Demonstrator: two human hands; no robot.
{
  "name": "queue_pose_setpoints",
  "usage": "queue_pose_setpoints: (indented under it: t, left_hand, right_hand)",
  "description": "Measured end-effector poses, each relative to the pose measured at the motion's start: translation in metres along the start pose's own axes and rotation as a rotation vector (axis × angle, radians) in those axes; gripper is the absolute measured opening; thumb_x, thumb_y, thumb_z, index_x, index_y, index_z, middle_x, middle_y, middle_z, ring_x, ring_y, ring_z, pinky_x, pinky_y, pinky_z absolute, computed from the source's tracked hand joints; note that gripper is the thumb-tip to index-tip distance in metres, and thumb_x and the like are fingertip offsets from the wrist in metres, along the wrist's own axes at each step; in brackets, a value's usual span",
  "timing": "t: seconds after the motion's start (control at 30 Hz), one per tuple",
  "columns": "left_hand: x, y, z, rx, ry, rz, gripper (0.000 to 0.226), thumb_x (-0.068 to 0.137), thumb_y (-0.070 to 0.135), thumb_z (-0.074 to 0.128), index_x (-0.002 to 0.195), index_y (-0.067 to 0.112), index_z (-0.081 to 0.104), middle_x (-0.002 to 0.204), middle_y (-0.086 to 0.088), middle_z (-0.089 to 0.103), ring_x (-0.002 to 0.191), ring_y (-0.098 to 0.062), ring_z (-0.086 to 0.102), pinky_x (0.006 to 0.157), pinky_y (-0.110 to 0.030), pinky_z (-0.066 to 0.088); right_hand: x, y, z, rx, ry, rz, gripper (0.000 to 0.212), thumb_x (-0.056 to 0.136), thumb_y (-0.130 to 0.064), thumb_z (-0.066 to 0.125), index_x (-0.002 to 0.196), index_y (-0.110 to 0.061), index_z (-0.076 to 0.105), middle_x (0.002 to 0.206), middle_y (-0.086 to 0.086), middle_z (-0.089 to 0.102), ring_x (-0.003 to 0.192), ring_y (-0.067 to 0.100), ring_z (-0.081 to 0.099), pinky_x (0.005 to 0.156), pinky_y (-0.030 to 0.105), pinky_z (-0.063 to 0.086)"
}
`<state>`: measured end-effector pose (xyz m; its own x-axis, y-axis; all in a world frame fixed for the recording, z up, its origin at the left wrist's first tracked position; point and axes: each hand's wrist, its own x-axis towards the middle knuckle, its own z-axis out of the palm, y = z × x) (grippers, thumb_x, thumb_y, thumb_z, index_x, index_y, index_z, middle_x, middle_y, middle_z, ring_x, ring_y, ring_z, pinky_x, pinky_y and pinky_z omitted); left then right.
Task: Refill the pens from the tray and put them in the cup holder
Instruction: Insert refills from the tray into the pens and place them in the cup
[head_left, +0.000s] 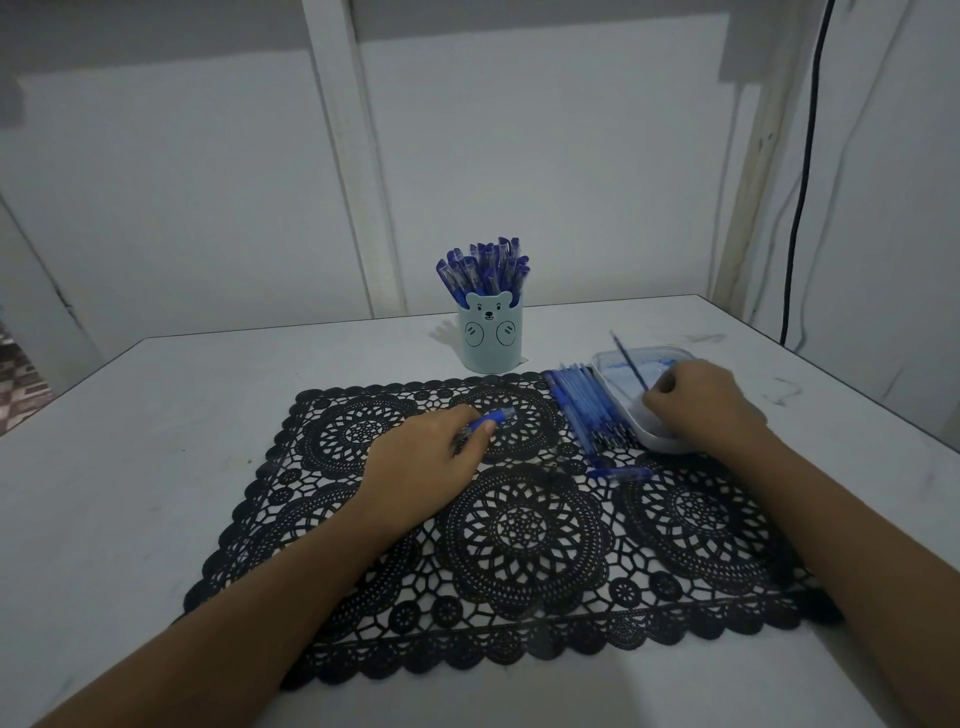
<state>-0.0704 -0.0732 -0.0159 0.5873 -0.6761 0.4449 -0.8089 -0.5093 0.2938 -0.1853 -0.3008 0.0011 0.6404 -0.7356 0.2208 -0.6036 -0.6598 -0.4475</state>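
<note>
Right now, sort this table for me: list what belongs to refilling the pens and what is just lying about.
Job: tray, refill pinched by right hand, pen held by left hand, row of pens beside the tray, loose pen, cup holder.
Lying about: lace mat, black cable.

black lace mat (519, 530) | pale-blue bear-face cup holder (489, 340) | blue pens (485, 270)

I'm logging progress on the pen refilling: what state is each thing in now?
Cup holder: upright, packed with pens.
Tray: open, right hand reaching into it.
Refill: pinched by right hand, tilted upward.
Pen: gripped by left hand, over the mat.
Row of pens: lying side by side, left of tray.
Mat: flat on the table.
</note>
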Motion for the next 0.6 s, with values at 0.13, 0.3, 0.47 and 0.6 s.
queue_pose_setpoints:
  t: [0.13, 0.3, 0.47, 0.6]
  left_hand:
    - [0.0, 0.0, 0.0, -0.013, -0.003, 0.01, 0.028, 0.094, 0.043, 0.039, 0.102, 0.028, 0.061, 0.067, 0.01, 0.055, 0.065, -0.008, 0.053, 0.056, -0.025, 0.042]
    - [0.0, -0.001, 0.0, -0.024, -0.003, 0.028, 0.027, 0.094, 0.042, 0.04, 0.1, 0.027, 0.061, 0.063, 0.012, 0.049, 0.064, -0.008, 0.051, 0.055, -0.024, 0.041]
    - [0.001, -0.001, 0.0, -0.032, -0.01, 0.04, 0.026, 0.094, 0.042, 0.041, 0.1, 0.027, 0.061, 0.062, 0.014, 0.046, 0.065, -0.007, 0.051, 0.056, -0.025, 0.042]
    - [0.0, -0.001, 0.001, -0.049, -0.001, 0.056, 0.025, 0.093, 0.041, 0.042, 0.1, 0.027, 0.062, 0.06, 0.015, 0.046, 0.064, -0.006, 0.05, 0.056, -0.024, 0.041]
  right_hand:
    - [-0.002, -0.001, -0.01, 0.554, -0.027, 0.045, 0.014, 0.085, -0.009, 0.056, 0.078, -0.003, 0.066, 0.076, 0.012, 0.061, 0.063, 0.017, 0.05, 0.054, 0.026, 0.039]
    - [-0.013, -0.019, -0.012, 1.251, -0.216, 0.158, 0.012, 0.088, 0.0, 0.054, 0.098, -0.001, 0.061, 0.071, 0.007, 0.058, 0.056, 0.009, 0.05, 0.045, 0.015, 0.041]
    - [-0.024, -0.029, -0.009, 1.461, -0.488, 0.203, 0.014, 0.089, -0.003, 0.05, 0.091, -0.001, 0.064, 0.062, 0.002, 0.057, 0.049, 0.005, 0.051, 0.042, 0.016, 0.044]
    - [-0.034, -0.035, -0.007, 1.446, -0.534, 0.201, 0.013, 0.089, -0.005, 0.051, 0.087, -0.005, 0.063, 0.057, 0.0, 0.057, 0.048, 0.006, 0.053, 0.046, 0.017, 0.049]
